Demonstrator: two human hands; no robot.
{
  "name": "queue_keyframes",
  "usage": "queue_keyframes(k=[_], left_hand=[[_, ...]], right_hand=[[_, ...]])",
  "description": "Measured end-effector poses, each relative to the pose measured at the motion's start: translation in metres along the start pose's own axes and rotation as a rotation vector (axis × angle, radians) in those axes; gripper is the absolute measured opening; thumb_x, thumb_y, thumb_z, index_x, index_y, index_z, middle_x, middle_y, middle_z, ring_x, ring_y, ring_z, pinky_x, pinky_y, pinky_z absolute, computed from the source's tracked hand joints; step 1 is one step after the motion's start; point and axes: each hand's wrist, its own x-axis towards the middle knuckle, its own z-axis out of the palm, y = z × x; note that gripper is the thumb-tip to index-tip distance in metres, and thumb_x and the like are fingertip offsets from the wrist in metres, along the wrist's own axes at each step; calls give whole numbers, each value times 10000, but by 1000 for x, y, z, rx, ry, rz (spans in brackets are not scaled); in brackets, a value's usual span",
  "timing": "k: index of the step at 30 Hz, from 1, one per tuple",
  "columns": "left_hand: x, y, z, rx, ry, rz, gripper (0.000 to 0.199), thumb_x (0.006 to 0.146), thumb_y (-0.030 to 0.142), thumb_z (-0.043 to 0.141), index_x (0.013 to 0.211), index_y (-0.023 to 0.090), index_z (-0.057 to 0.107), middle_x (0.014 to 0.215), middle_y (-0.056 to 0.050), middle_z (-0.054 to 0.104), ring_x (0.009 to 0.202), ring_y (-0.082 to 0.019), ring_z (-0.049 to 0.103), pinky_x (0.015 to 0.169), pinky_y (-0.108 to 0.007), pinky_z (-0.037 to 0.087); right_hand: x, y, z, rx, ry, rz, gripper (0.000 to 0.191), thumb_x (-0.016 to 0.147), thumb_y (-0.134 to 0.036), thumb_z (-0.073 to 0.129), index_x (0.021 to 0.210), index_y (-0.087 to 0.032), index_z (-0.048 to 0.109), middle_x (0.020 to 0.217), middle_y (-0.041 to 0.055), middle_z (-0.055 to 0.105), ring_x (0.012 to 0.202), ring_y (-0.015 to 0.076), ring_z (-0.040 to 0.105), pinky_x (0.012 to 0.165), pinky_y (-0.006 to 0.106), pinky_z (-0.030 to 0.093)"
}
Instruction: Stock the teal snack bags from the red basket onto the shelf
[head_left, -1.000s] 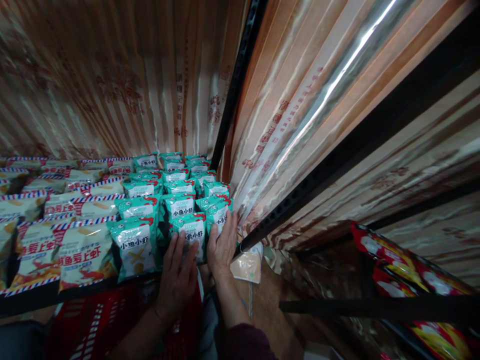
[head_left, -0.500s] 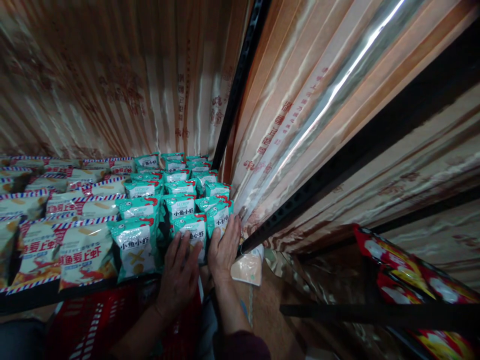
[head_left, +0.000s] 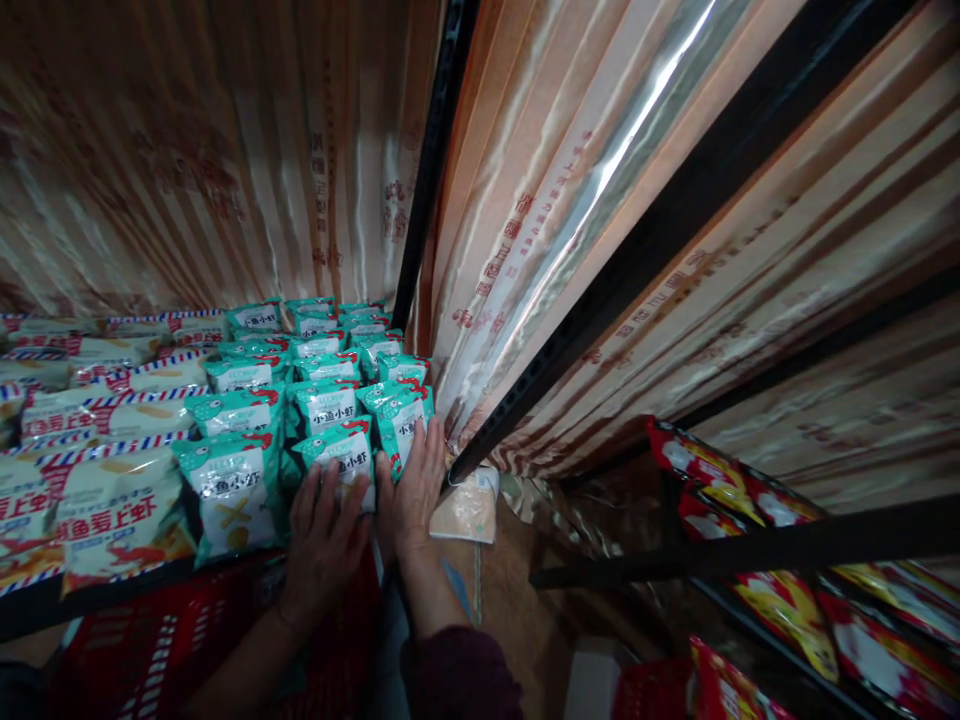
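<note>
Both hands are at the front of the shelf, working the right-hand end of the teal snack bags. The left hand is open, fingers spread over the lower face of the front middle teal bag. The right hand is likewise open, fingers laid against the front right teal bag; neither hand appears to grip (the undersides of the fingers are hidden). Both bags lean back against the rows behind, near the black perforated post. The front left teal bag stands untouched, beside the cream snack bags.

The step in hand is judged to be pressing the front bags into line. The next move calls for light, even pressure, without crushing the bags.
</note>
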Motion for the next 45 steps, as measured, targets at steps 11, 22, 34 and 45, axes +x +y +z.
queue_keyframes(k=[11, 22, 34, 45], left_hand=[[13, 1, 1, 90, -70, 30, 529, 839, 77, 513, 1354, 170, 433, 1547, -149, 167, 1396, -341, 231, 1080, -501, 307], [7, 9, 2, 136, -11, -3, 696, 855, 119, 526, 1468, 209, 209, 1556, -134, 98, 1423, -307, 146, 1137, -511, 190], [6, 6, 3, 108, -59, -11, 577, 825, 47, 495, 1374, 207, 421, 1553, -125, 114, 1410, -321, 191, 1102, -493, 287], [4, 5, 2, 123, -42, -27, 600, 811, 72, 515, 1382, 220, 406, 1542, -114, 177, 1415, -299, 174, 1118, -511, 251]], right_hand=[[5, 0, 2, 94, 34, -25, 557, 952, -342, 325, 1448, -110, 222, 1460, 203, 333, 1401, 276, 218, 1056, 546, 325], [3, 4, 2, 103, 53, -13, 545, 960, -352, 279, 1452, -120, 234, 1472, 196, 315, 1405, 288, 200, 1053, 567, 310], [2, 1, -2, 133, 57, -7, 552, 946, -379, 324, 1429, -116, 273, 1459, 199, 324, 1394, 290, 216, 1059, 578, 290], [2, 2, 0, 141, 56, -25, 549, 939, -376, 342, 1419, -115, 290, 1453, 205, 326, 1391, 295, 215, 1053, 588, 284]])
